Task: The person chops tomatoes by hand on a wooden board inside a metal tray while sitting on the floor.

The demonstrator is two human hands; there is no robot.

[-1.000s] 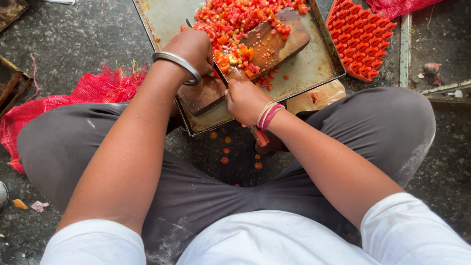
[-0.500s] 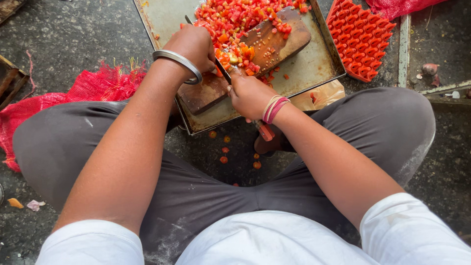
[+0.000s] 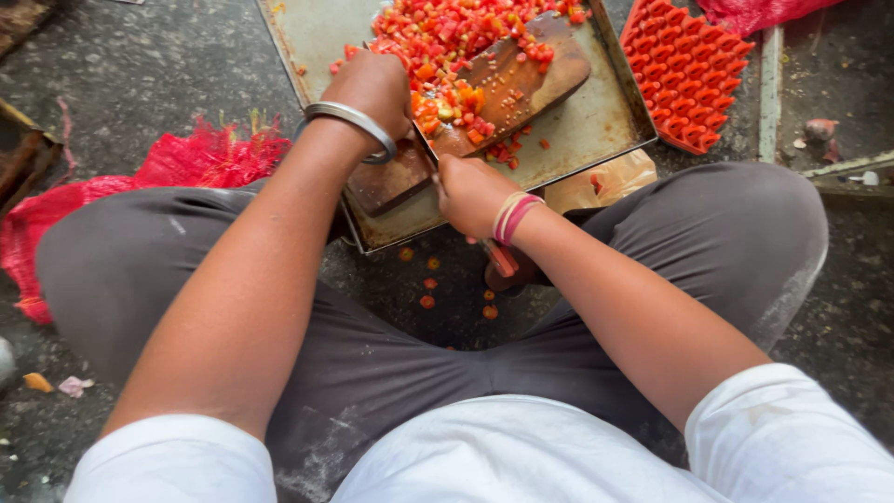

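- The person sits cross-legged on a rough grey stone floor (image 3: 140, 84), and the work goes on low down in front of the knees.
- A pile of small chopped red and orange vegetable pieces (image 3: 456, 42) lies on a dark brown wooden chopping board (image 3: 517, 88). The board rests inside a flat, worn metal tray (image 3: 596, 126).
- The pieces look soft, wet and slippery. They would squash if pressed hard, so I think they are best pushed or scooped, not pinched.
- The right hand (image 3: 473, 191) is closed tight around the handle of a knife with a thin dark blade (image 3: 424, 144). The handle is hidden in the fist. The blade runs up to the near edge of the pile.
- The knife looks stiff and sharp, so the handle is the safe place to hold it.
- The left hand (image 3: 372, 84) rests at the left side of the pile, on the board. Its fingers are hidden behind the hand, so I cannot tell if they are curled or flat.
- A silver metal bangle (image 3: 352, 121) sits on the left wrist, and pink and cream thread bands (image 3: 514, 214) sit on the right wrist.
- A few loose red bits (image 3: 428, 282) lie on the floor between the legs.
- A red bumpy plastic mat (image 3: 689, 70) lies just right of the tray.
- A red mesh sack (image 3: 177, 168) lies by the left knee.
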